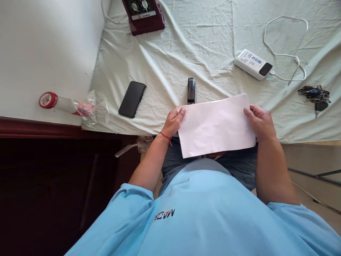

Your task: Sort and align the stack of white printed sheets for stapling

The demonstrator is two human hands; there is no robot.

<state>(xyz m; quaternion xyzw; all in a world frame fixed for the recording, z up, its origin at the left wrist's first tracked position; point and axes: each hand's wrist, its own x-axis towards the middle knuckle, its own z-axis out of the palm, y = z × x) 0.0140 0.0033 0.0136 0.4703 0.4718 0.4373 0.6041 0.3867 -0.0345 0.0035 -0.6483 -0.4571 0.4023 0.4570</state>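
Note:
Between my two hands a white sheet of paper (217,126) is held out over the table's near edge, slightly tilted. My left hand (173,121) pinches its upper left corner, thumb on top. At the other end, my right hand (260,121) grips the right edge, with the fingers partly behind the sheet. Whether it is one sheet or a few together I cannot tell. Just past its top edge lies a small black device (191,90) with a dark screen, its lower end close to or under the paper.
A black phone (132,99) lies left. Farther right are a white power bank (252,64) with its cable (286,55) and a key bunch (315,94). A dark red box (146,23) stands at the back. A red-capped bottle (62,103) with plastic wrap lies far left.

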